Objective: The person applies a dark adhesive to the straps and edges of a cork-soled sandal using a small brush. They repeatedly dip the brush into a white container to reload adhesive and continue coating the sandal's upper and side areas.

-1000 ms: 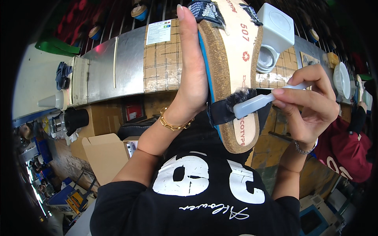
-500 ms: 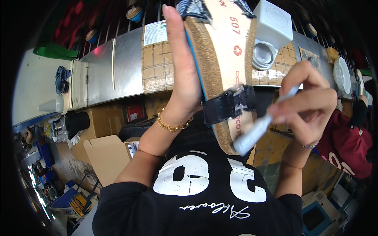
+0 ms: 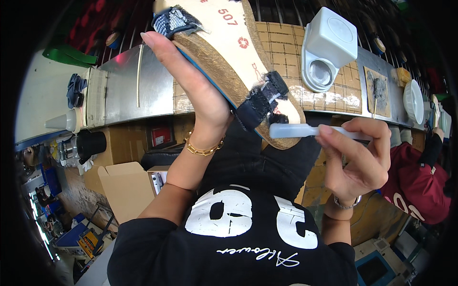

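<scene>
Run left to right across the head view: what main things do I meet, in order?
Dark cloth → thin pale strip → sandal in the left hand → right hand with a plastic tool → white bowl.

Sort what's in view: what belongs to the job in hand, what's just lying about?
Part of the job:
sandal, in the left hand
pale plastic tool, in the right hand

Lying about:
dark cloth
white cone
open cardboard box

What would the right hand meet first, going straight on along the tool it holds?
Probably the heel of the sandal: the broad end of the pale tool already overlaps it in view, though depth leaves contact unclear.
</scene>
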`<act>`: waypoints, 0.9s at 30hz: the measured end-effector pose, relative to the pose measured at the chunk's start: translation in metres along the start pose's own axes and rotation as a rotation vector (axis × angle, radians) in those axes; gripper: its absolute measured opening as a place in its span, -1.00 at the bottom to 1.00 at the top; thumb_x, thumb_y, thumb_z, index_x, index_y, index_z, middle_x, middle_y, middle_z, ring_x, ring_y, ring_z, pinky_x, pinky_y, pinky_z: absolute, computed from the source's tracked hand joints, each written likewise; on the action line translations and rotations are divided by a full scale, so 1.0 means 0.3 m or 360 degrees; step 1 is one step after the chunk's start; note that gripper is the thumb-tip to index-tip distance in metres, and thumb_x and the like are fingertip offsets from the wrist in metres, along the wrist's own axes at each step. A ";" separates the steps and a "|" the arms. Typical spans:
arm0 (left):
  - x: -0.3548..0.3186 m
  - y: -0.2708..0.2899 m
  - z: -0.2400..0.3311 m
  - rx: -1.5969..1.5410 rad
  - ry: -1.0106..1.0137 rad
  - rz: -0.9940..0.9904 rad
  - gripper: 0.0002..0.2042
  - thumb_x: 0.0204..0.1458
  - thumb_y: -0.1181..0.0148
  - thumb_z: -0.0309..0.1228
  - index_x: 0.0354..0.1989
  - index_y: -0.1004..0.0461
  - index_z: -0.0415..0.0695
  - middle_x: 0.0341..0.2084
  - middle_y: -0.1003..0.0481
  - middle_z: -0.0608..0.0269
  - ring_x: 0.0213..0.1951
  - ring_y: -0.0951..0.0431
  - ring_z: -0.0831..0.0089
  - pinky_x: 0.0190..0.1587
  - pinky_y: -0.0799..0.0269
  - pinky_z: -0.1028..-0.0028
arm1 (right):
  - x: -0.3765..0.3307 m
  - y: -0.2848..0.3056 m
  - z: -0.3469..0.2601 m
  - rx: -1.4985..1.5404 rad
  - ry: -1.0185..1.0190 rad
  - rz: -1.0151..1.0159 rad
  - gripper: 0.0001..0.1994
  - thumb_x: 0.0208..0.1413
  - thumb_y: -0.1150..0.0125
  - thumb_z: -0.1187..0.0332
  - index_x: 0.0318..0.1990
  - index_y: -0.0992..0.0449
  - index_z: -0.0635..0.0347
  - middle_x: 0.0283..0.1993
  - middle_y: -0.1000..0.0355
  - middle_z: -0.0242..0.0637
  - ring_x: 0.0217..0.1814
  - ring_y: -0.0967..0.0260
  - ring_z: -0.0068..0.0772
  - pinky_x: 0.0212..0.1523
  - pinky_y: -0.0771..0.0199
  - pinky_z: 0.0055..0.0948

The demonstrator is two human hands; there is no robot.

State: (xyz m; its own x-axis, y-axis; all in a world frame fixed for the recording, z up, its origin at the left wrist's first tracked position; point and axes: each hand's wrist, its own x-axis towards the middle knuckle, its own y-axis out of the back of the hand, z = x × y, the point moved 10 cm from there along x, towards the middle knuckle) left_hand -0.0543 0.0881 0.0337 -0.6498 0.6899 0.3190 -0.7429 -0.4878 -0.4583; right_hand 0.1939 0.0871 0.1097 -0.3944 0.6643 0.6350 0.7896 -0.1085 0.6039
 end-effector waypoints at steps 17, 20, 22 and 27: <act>0.027 -0.011 -0.084 -0.0076 0.0409 -0.0007 -0.19 0.27 0.46 0.35 0.25 -0.30 -0.17 0.05 -0.50 0.16 0.04 -0.55 0.47 0.13 -0.48 0.41 | 0.029 -0.039 0.030 0.0455 0.0015 -0.0264 -0.66 -0.46 -0.46 0.48 -0.39 -0.79 -0.16 -0.42 -0.40 -0.51 -0.41 -0.26 -0.58 -0.32 -0.08 -0.52; 0.011 -0.052 -0.116 -0.0207 0.0583 -0.0171 -0.16 0.25 0.46 0.38 0.22 -0.34 -0.19 -0.01 -0.54 0.13 -0.02 -0.62 0.47 0.05 -0.58 0.45 | 0.018 -0.043 0.034 0.0650 -0.0066 -0.0273 -0.69 -0.46 -0.48 0.46 -0.41 -0.79 -0.16 -0.42 -0.39 -0.51 -0.41 -0.25 -0.58 -0.31 -0.08 -0.51; 0.002 -0.053 -0.152 -0.0270 0.0708 -0.0233 -0.15 0.24 0.45 0.39 0.21 -0.35 -0.20 -0.03 -0.55 0.12 -0.04 -0.63 0.47 0.02 -0.60 0.46 | 0.025 -0.061 0.066 0.0615 -0.0180 -0.0213 -0.69 -0.48 -0.46 0.43 -0.42 -0.79 -0.17 -0.45 -0.38 -0.53 -0.41 -0.25 -0.58 -0.30 -0.07 -0.51; -0.017 -0.113 -0.164 -0.0258 0.0856 -0.0425 -0.13 0.22 0.41 0.40 0.24 -0.35 -0.20 0.00 -0.55 0.08 -0.06 -0.65 0.46 -0.01 -0.63 0.44 | 0.023 -0.071 0.060 0.0856 -0.0080 -0.0338 -0.76 -0.34 -0.49 0.47 -0.41 -0.79 -0.11 -0.43 -0.37 -0.49 -0.39 -0.23 -0.59 -0.38 -0.07 -0.56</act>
State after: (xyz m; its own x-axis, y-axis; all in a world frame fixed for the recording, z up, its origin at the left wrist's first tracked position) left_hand -0.0178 0.1274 0.0067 -0.2415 0.9704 -0.0033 -0.8075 -0.2028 -0.5540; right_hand 0.1829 0.1075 0.0926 -0.5578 0.6663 0.4949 0.8286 0.4135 0.3774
